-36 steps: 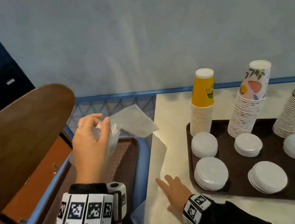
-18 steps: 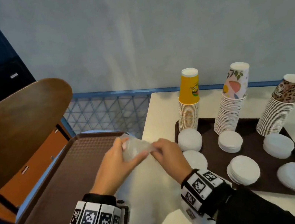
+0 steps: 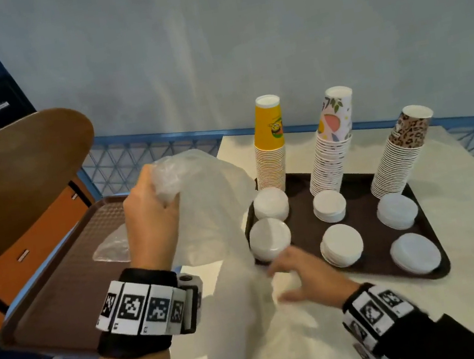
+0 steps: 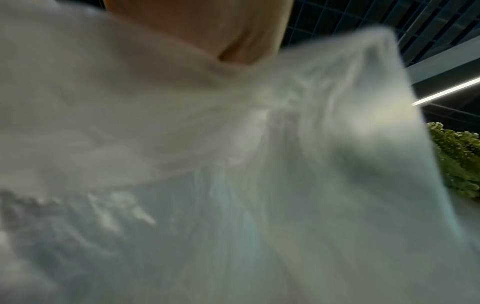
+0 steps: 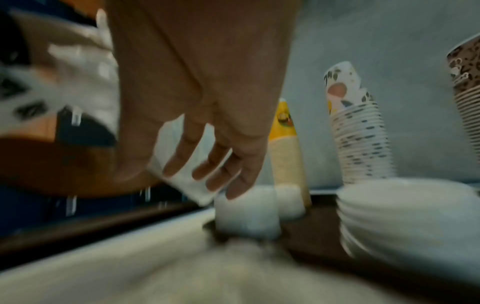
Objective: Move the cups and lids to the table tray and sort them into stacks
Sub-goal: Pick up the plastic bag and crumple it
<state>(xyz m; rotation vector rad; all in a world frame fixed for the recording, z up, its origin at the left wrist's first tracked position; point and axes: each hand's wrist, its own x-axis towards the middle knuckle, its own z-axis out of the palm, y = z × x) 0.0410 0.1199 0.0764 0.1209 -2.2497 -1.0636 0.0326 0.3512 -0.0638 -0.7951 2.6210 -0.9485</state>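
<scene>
My left hand (image 3: 159,196) grips the bunched top of a clear plastic bag (image 3: 217,239), held up over the gap between the two trays; the bag hangs down onto the table. In the left wrist view the bag (image 4: 233,164) fills the picture under my left hand (image 4: 202,30). My right hand (image 3: 284,284), blurred, is low over the bag's tail with fingers spread, just off the table tray's (image 3: 379,271) front-left corner. On that tray stand yellow cups (image 3: 271,158), floral cups (image 3: 333,160) and leopard cups (image 3: 399,164), with several white lid stacks (image 3: 270,236) in front. My right hand (image 5: 205,168) holds nothing.
A second brown tray (image 3: 58,281) sits lower at the left with a scrap of clear plastic (image 3: 112,247) on it. A brown chair back (image 3: 9,173) rises at the left. A blue mesh rail (image 3: 143,154) runs behind, under a pale wall.
Half a second ago both hands held the bag together. Now my left hand has lifted it up and left, and my right hand has let go and dropped toward the table.
</scene>
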